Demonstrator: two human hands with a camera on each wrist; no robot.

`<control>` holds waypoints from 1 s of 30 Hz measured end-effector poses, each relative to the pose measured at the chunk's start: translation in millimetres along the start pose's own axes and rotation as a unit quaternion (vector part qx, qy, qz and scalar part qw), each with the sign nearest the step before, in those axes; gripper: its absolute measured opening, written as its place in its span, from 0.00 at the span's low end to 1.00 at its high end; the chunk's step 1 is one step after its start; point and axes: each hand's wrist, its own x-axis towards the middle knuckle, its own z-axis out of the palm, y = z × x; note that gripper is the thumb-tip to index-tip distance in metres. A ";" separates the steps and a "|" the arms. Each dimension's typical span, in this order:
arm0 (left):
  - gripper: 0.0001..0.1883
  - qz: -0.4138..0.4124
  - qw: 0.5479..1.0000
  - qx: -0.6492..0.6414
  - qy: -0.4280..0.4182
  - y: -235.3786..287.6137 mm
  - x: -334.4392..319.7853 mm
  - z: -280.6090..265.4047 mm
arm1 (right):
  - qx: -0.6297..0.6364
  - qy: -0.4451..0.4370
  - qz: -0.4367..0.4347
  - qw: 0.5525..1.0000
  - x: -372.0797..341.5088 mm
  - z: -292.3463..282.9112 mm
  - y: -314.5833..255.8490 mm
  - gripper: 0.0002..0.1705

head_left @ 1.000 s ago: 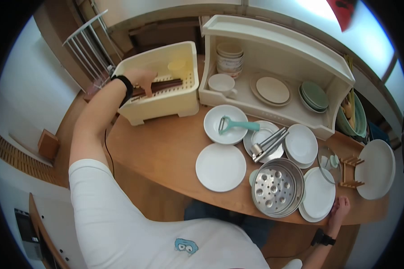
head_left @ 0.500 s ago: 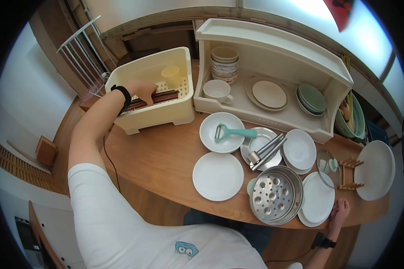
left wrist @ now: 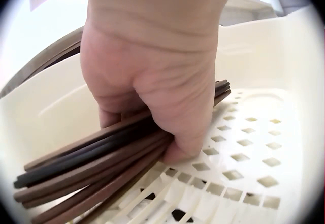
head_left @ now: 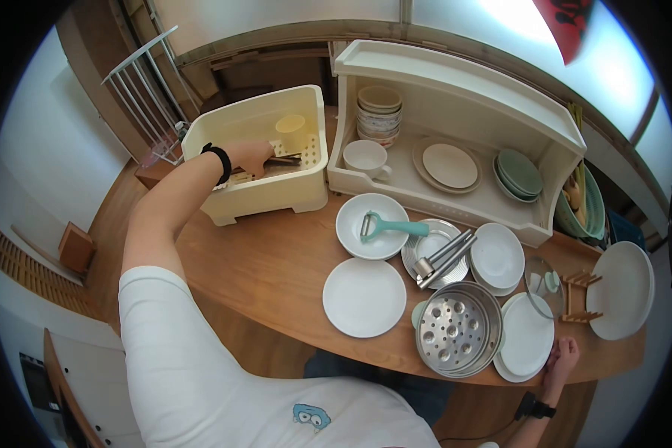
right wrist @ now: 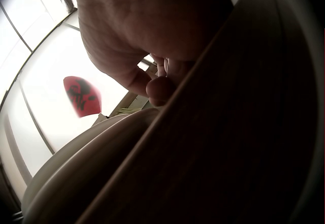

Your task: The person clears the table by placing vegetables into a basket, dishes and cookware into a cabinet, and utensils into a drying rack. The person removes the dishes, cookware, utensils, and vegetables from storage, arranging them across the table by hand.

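Observation:
In the left wrist view my left hand (left wrist: pixel 152 76) has its fingers curled round a bundle of dark brown chopsticks (left wrist: pixel 91 168), low over the perforated floor of the cream basket (left wrist: pixel 264 41). The head view has this left hand (head_left: pixel 250 157) inside the basket (head_left: pixel 276 190), with chopstick ends (head_left: pixel 285 160) sticking out to its right, beside a yellow cup (head_left: pixel 292 131). My right hand (head_left: pixel 562 360) rests at the table's front edge, beside stacked white plates (head_left: pixel 528 336), its fingers loosely curled with nothing visible in them; in the right wrist view the hand (right wrist: pixel 147 36) is dark.
A cream shelf (head_left: pixel 455 75) holds bowls, a cup and plates. Before it stand a white bowl with a green peeler (head_left: pixel 396 227), a garlic press (head_left: pixel 444 260), a round plate (head_left: pixel 364 298) and a steel steamer (head_left: pixel 455 328). At right are a glass lid, wooden rack (head_left: pixel 577 295) and large plate.
My left hand has shifted slightly right within the basket, and the chopsticks are more gathered under it. The head view has tilted slightly. My right hand stays by the plates.

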 end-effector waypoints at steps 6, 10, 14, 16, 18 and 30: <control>0.22 -0.008 0.990 -0.050 0.131 -7.7 -17.8 -65.2 | 0.010 0.006 0.001 1.000 -2.7 4.6 -3.3 0.09; 0.19 -0.022 0.955 -0.203 0.214 27.2 -69.6 -136.7 | 0.020 0.006 0.007 1.000 -3.2 4.8 -7.0 0.10; 0.09 0.075 0.878 -0.469 0.067 118.6 -103.9 -127.0 | 0.022 -0.006 -0.002 1.000 -0.3 0.0 -1.3 0.09; 0.13 0.127 0.888 -0.440 0.033 160.5 -92.0 -96.4 | 0.021 -0.007 0.004 1.000 -5.5 5.1 -8.7 0.09; 0.17 0.145 0.900 -0.411 0.032 194.3 -66.5 -68.3 | 0.020 -0.011 0.005 1.000 -6.0 3.6 -8.8 0.09; 0.24 0.177 0.939 -0.270 0.121 319.1 14.4 -60.7 | 0.012 -0.009 -0.005 1.000 -11.7 6.8 -12.6 0.06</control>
